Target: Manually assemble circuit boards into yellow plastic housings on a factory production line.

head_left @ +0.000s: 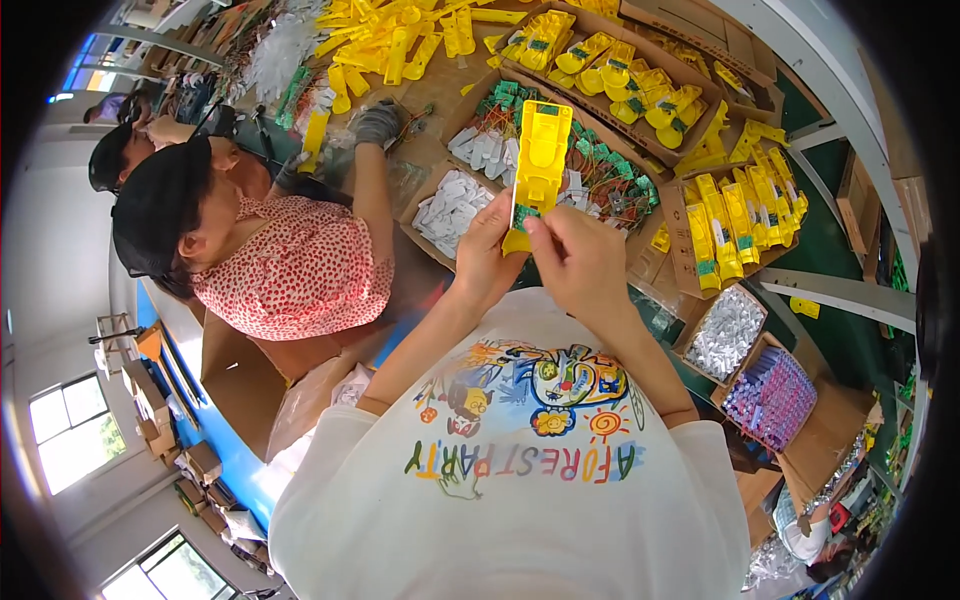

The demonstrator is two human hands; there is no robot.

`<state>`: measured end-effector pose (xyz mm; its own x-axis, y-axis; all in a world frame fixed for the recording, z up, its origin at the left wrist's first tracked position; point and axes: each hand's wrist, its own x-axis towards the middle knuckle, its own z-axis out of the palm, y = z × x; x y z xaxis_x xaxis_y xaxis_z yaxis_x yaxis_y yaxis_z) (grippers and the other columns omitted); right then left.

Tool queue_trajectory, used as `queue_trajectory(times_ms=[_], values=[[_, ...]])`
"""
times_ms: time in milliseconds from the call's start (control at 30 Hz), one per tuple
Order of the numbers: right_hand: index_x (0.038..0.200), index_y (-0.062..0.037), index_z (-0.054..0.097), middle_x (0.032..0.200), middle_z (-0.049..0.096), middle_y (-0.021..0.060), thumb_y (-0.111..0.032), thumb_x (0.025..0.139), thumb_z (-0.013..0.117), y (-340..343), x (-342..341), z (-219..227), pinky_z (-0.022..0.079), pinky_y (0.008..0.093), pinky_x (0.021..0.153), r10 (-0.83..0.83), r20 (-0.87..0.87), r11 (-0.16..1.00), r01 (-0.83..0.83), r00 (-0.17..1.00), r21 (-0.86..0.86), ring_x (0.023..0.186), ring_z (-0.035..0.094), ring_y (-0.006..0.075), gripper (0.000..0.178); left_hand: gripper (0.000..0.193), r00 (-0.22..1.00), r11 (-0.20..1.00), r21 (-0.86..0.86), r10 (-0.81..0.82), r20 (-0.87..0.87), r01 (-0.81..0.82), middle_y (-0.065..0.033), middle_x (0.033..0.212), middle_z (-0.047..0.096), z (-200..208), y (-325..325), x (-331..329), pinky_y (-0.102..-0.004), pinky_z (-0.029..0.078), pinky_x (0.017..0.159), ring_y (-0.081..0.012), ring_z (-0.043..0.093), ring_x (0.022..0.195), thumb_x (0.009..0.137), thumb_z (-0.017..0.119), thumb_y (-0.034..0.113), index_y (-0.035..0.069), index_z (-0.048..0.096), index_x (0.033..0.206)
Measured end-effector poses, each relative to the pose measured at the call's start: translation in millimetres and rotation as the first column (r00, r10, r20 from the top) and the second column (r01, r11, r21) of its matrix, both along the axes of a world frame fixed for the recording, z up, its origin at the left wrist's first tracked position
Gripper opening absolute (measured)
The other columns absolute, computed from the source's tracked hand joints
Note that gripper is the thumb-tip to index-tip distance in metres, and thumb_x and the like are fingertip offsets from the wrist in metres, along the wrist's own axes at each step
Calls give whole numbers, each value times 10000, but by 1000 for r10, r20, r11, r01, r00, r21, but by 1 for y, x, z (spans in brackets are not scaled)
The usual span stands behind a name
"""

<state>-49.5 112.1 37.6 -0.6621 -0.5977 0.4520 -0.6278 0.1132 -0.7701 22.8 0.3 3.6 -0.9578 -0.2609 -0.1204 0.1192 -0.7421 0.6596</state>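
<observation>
A long yellow plastic casing (541, 152) stands upright in front of my chest, its hollow side facing me. My left hand (484, 248) grips its lower end from the left, fingers behind it. A small green circuit board (522, 214) sits in the casing's lower part. My right hand (580, 258) is closed, fingers curled, its thumb pressed on the lower end beside the board. What lies under that thumb is hidden. Just beyond are a box of white plastic pieces (452, 212) and a box with green boards and wires (612, 172).
Boxes of yellow casings stand at the far right (640, 85) and right (742, 222). Loose yellow parts (395, 40) lie at the back. Boxes of silvery pieces (727, 333) and purple parts (768, 398) are at my lower right. At left, a gloved co-worker (290, 240) handles a yellow part.
</observation>
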Motion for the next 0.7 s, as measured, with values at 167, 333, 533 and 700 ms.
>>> queue_trajectory(times_ms=[167, 333, 533, 700], values=[[670, 15, 535, 502, 495, 92, -145, 845, 626, 5, -8, -8, 330, 303, 406, 60, 261, 990, -91, 964, 108, 399, 461, 165, 254, 455, 981, 987, -35, 158, 110, -155, -152, 1344, 454, 11, 8, 2, -387, 380, 1009, -239, 474, 1202, 983, 347, 250, 13, 349, 1370], [676, 19, 601, 508, 548, 67, -135, 847, 629, 6, -7, -6, 356, 255, 416, 52, 265, 973, -109, 963, 205, 435, 496, 83, 232, 445, 967, 935, -280, 246, 69, -218, -130, 1226, 536, -3, 8, 6, -353, 409, 967, -216, 528, 1125, 991, 331, 229, -24, 363, 1356], [668, 11, 622, 518, 579, 29, -131, 834, 644, 8, -5, -20, 373, 220, 418, 57, 420, 983, -123, 906, 133, 449, 536, 71, 220, 382, 917, 792, -509, 399, 13, -337, -62, 1112, 586, -4, 20, 7, -249, 441, 824, -93, 556, 939, 965, 392, 160, -47, 471, 1277], [653, 10, 616, 490, 556, 25, -121, 839, 637, 10, -9, -7, 374, 225, 417, 73, 358, 979, -135, 931, 152, 441, 528, 76, 228, 381, 934, 781, -553, 356, 13, -290, -116, 1158, 576, -6, 20, 7, -291, 438, 879, -159, 569, 1001, 918, 408, 73, -54, 462, 1273]])
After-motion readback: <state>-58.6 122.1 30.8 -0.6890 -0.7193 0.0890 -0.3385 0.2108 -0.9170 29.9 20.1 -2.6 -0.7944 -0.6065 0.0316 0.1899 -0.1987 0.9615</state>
